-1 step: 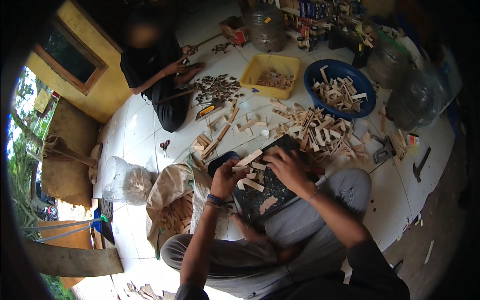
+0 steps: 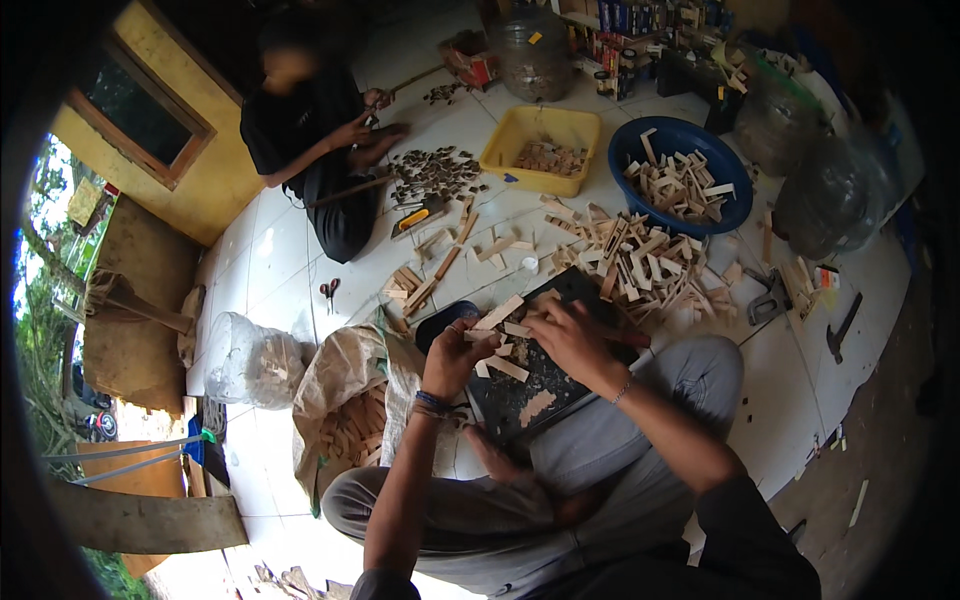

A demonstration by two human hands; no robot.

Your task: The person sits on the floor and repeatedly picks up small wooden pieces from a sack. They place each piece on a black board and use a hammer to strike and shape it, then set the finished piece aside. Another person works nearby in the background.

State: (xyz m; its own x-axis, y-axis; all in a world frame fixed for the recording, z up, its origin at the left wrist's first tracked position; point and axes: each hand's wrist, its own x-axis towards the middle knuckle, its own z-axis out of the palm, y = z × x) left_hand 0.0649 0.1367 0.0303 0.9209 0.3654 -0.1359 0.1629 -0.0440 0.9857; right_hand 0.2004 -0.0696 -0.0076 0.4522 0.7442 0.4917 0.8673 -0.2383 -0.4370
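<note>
While the person sits cross-legged on the tiled floor [image 2: 280,260], a dark board [image 2: 540,385] lies across the lap with a few pale wooden strips [image 2: 505,367] on it. The left hand [image 2: 455,350] is curled, thumb and fingers pinched on the end of a short wood strip [image 2: 497,313] at the board's upper edge. The right hand [image 2: 570,335] is bent over the same spot, fingers pressed down on strips there; whether it grips one or only steadies them is hard to tell.

Judging by how things lie, the work looks partly done at most: only a handful of strips sit on the board, while a large loose heap of wood offcuts [image 2: 625,260] spreads on the floor just beyond it. A blue basin [image 2: 735,200] behind the heap holds more pieces, a yellow tray [image 2: 505,150] beside it holds a smaller lot, and an open sack [image 2: 345,400] by the left knee is full of stacked sticks.

Farther off, another person in dark clothes [image 2: 315,140] sits by the yellow wall, hands busy at a pile of small dark bits [image 2: 430,172]. Red-handled scissors [image 2: 329,290] lie on the tiles.

What lies under the two palms is hidden, and the clutter along the far rim is too bent and dim to make out.
</note>
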